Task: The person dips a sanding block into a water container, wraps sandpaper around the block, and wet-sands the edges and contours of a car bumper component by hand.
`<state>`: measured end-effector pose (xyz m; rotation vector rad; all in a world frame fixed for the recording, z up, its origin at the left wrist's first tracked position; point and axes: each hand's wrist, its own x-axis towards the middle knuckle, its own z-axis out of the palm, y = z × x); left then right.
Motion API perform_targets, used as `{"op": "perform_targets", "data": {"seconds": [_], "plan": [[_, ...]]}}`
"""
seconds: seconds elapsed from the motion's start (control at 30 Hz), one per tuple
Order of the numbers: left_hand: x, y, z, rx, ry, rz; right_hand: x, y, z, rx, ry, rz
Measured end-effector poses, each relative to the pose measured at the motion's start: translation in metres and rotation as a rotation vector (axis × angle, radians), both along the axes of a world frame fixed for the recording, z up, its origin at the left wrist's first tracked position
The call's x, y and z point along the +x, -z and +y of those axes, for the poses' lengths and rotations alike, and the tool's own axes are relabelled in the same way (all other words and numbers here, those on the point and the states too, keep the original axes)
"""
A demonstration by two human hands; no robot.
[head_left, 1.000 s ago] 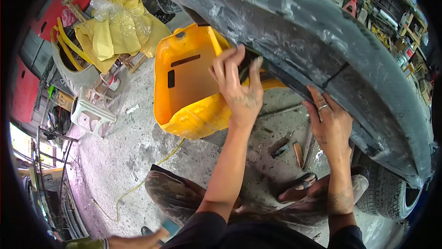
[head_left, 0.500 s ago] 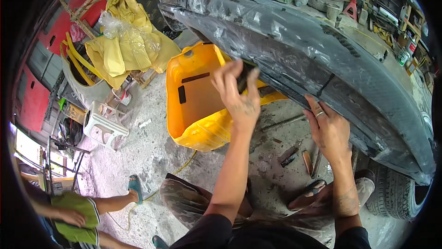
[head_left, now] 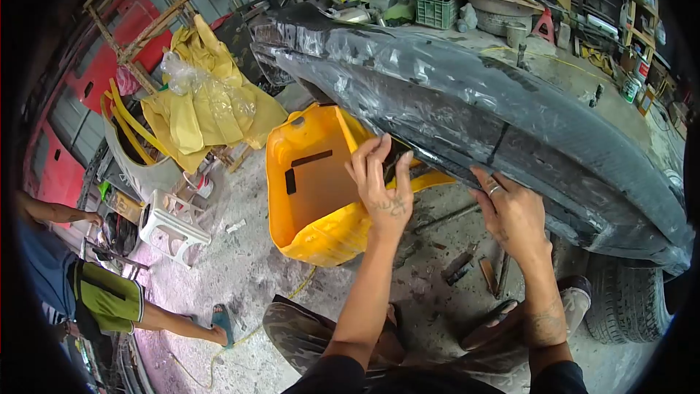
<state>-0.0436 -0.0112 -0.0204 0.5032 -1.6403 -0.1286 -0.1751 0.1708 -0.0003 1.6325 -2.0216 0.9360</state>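
Note:
A long grey car bumper (head_left: 437, 73), scuffed with pale patches, slants across the view in front of me. My left hand (head_left: 383, 190) is at its lower edge, fingers and thumb curved around a dark block (head_left: 394, 153) that is mostly hidden by the hand. My right hand (head_left: 512, 212), with a ring on one finger, grips the bumper's lower edge farther right. Its thumb and fingertips press on the dark strip there. Just left of my left hand stands an open yellow plastic container (head_left: 321, 230), partly under the bumper.
A tire (head_left: 623, 299) sits below the bumper's right end. Tools (head_left: 459, 268) lie on the concrete floor near my feet. Another person (head_left: 109, 292) stands at left, beside a white stool (head_left: 171, 226). Yellow sheeting (head_left: 211, 102) and a green crate (head_left: 436, 9) are farther back.
My left hand has shifted slightly down and right along the bumper's edge, keeping the dark block. My right hand stays at the edge. The view has tilted up, and the other person shows more fully.

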Motion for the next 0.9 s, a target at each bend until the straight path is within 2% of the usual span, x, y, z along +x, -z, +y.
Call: {"op": "perform_targets", "data": {"seconds": [0.1, 0.2, 0.27, 0.37, 0.5, 0.6, 0.63, 0.67, 0.73, 0.77, 0.8, 0.9], "plan": [[-0.001, -0.010, -0.013, -0.001, -0.016, 0.000, 0.000, -0.001, 0.002, 0.041, -0.002, -0.042], [-0.006, 0.011, 0.012, 0.028, 0.047, 0.025, -0.003, 0.001, 0.005, 0.053, -0.008, -0.061], [-0.001, 0.007, 0.009, -0.025, 0.037, -0.091, -0.009, 0.002, 0.005, 0.000, -0.039, 0.038], [-0.005, -0.026, -0.022, -0.033, 0.041, -0.035, -0.020, -0.010, 0.005, 0.037, -0.034, 0.013], [0.007, -0.034, -0.041, -0.018, 0.073, 0.173, -0.030, -0.020, 0.013, 0.071, -0.037, -0.024], [0.010, -0.040, -0.039, -0.066, 0.059, 0.034, -0.038, -0.029, 0.017, 0.052, -0.049, -0.017], [0.004, -0.046, -0.039, -0.095, 0.092, 0.004, -0.033, -0.041, 0.021, 0.191, -0.002, -0.086], [-0.001, -0.052, -0.038, -0.126, 0.126, -0.023, -0.037, -0.038, 0.021, 0.190, 0.001, -0.089], [-0.005, -0.060, -0.034, -0.141, 0.146, -0.049, -0.046, -0.025, 0.014, 0.087, -0.069, -0.008], [-0.005, -0.063, -0.030, -0.143, 0.083, -0.114, -0.046, -0.023, 0.013, 0.052, -0.065, 0.018], [-0.005, -0.062, -0.027, -0.142, 0.018, -0.184, -0.047, -0.023, 0.013, 0.048, -0.069, 0.010], [-0.006, -0.036, -0.010, -0.132, 0.105, -0.220, -0.045, -0.026, 0.013, 0.114, -0.022, -0.022]]}}
